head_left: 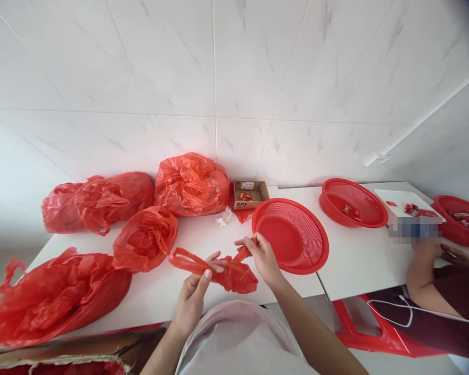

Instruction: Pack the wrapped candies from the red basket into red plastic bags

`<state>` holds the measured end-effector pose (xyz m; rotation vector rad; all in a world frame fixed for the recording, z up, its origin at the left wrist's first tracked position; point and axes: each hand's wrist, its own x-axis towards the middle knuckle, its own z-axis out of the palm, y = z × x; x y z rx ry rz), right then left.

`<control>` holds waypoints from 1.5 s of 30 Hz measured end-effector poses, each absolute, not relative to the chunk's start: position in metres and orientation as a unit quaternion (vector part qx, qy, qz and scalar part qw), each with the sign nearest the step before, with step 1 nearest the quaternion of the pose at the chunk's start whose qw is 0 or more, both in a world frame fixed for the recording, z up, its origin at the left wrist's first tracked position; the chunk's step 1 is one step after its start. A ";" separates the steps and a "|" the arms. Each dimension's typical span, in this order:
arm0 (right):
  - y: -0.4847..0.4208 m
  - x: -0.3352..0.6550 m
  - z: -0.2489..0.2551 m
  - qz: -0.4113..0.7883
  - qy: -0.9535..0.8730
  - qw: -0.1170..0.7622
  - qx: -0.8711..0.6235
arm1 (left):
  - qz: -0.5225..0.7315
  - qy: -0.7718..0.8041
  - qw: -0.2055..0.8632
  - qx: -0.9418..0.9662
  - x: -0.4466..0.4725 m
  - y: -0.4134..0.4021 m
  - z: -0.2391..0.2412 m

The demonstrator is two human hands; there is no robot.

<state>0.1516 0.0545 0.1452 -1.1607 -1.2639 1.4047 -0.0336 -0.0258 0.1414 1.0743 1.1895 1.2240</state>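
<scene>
A small red plastic bag (238, 277) hangs between my hands above the table's front edge. My left hand (195, 289) grips one of its looped handles, with the thumb pressed on top and the loop sticking out to the left. On the other side, my right hand (262, 256) pinches the bag's other handle between thumb and fingers. The lower part of the bag looks crumpled; whether anything is inside, I cannot tell. Just beyond my right hand a red plastic colander basket (287, 237) tilts toward me with nothing in it.
Stuffed red bags (191, 185) line the table's left and back. A small cardboard box (252, 194) holds red packets. Further right are another red basket (354, 203) and a co-worker's arm (422, 268). An open carton (62, 359) stands at lower left, a red stool (375, 333) below the table.
</scene>
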 end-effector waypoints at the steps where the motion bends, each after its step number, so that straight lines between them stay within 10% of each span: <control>1: 0.051 0.151 0.155 0.545 -0.552 0.440 -0.453 | 0.512 0.507 0.534 0.443 -0.033 -0.021 0.145; 12: 0.074 0.112 0.179 0.219 -0.893 0.265 -0.292 | 0.314 0.549 0.595 0.496 -0.023 -0.015 0.163; 31: 0.025 0.135 0.173 0.515 -0.653 0.326 -0.450 | 0.463 0.559 0.443 0.525 -0.061 -0.007 0.155; 36: 0.029 0.138 0.165 0.401 -0.753 0.293 -0.432 | 0.400 0.535 0.302 0.680 -0.068 -0.007 0.154; 45: 0.030 0.111 0.155 0.502 -0.706 0.323 -0.381 | 0.423 0.535 0.368 0.632 -0.066 -0.015 0.153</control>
